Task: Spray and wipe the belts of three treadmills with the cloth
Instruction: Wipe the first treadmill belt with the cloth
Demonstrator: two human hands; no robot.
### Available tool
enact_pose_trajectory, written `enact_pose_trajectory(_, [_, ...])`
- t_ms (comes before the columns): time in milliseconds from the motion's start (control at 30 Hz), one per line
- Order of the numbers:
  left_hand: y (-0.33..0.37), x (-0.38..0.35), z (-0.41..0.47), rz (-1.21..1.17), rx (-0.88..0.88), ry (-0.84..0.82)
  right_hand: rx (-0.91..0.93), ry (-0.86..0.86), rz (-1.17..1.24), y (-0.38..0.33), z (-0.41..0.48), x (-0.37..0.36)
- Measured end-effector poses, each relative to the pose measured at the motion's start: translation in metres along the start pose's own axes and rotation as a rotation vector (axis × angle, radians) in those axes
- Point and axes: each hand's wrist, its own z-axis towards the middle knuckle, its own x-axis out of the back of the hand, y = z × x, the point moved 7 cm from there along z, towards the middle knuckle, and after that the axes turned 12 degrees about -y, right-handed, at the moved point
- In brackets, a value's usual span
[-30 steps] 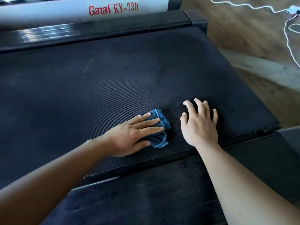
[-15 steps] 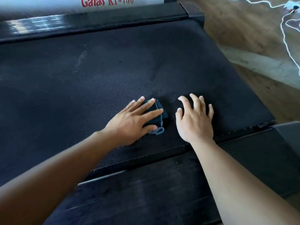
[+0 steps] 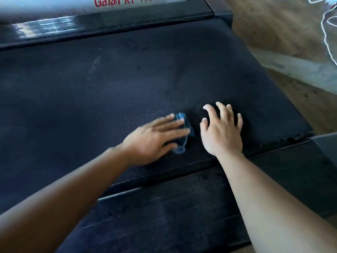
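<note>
Plainly a wiping step, judged from the head view, the only one. The left grip (image 3: 155,137), a bare hand, lies flat with straight fingers pressed on the cloth (image 3: 184,119). It clasps nothing and pins the cloth to the belt (image 3: 127,88) under the palm, probably so the pressure spreads over the whole wad. Its outline is smeared, which suggests a stroke under way.

The cloth is small, blue and bunched into soft folds. It peeps out past the fingertips and below the palm, near the middle of the belt and towards its near edge.

The right grip (image 3: 222,132) rests just to the right of the cloth, apart from it. Its fingers are spread and slightly arched on the belt, holding nothing, seemingly to brace the person's lean.

The belt is a broad black sheet with a fine ribbed weave, matte and grippy-looking. A pale speckled streak (image 3: 94,64) lies on its far left part, and whether that is spray or dust I cannot tell.

A dark near rail (image 3: 182,198) runs along the near side. On the far side a glossier far rail (image 3: 109,24) sits below a white cover (image 3: 118,2) with red lettering. At far right, a thin white cable (image 3: 326,33) loops across the wooden floor (image 3: 273,33).

No spray bottle shows.
</note>
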Motion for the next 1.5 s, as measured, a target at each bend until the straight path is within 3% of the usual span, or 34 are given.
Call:
enact_pose_trajectory(100, [0.013,-0.02,-0.044,0.018,-0.093,0.015,0.005,0.016,0.008,-0.002,0.0,0.0])
enact_pose_trajectory(233, [-0.018,-0.016,-0.059,-0.036,-0.013,0.078,0.008,0.026,-0.003,-0.002,0.0,0.001])
enact_pose_trajectory(433, [-0.106,0.021,0.004,-0.17,0.39,0.112,0.001,0.002,-0.004,-0.002,0.001,0.0])
enact_pose_trajectory(533, [-0.11,0.033,0.042,-0.186,0.5,0.09,0.007,0.018,-0.003,-0.002,0.0,0.001])
enact_pose_trajectory(633, [-0.075,0.027,0.053,-0.14,0.427,0.023,0.007,0.02,0.002,-0.002,-0.001,0.002])
enact_pose_trajectory(800, [-0.002,-0.008,-0.003,0.011,0.125,0.014,0.005,0.02,-0.004,-0.002,0.0,0.002])
enact_pose_trajectory(933, [-0.002,-0.026,-0.067,0.034,0.032,0.029,0.008,0.032,-0.009,-0.001,0.0,0.001])
enact_pose_trajectory(1067, [-0.012,-0.029,-0.092,0.037,0.042,0.004,0.009,0.029,-0.003,0.0,0.0,0.001])
enact_pose_trajectory(1367, [0.007,-0.015,-0.02,0.002,0.09,-0.046,0.006,-0.007,0.021,-0.002,0.002,0.001])
enact_pose_trajectory(1500, [0.01,-0.018,-0.032,-0.009,0.107,-0.058,0.025,-0.046,0.039,0.002,0.0,0.002])
